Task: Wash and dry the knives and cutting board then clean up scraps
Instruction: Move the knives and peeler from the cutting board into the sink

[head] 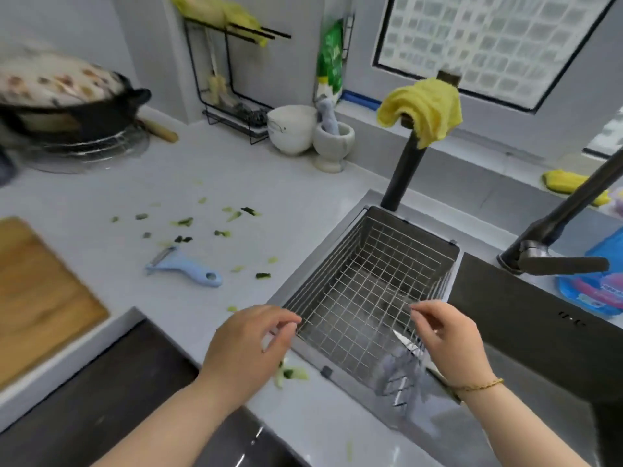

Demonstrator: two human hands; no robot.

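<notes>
Basket [387,251] near rim is being pinched by right hand [448,342]; left hand [246,345] grip unclear; knife [409,343] mostly hidden.

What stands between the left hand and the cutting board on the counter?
Nothing visible. Only bare counter lies between the left hand and the cutting board; the peeler and scraps lie farther back, off that line.

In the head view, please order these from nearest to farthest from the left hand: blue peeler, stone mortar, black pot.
1. Blue peeler, on the counter just beyond the left hand.
2. Stone mortar, back by the wall.
3. Black pot, far left corner.
</notes>
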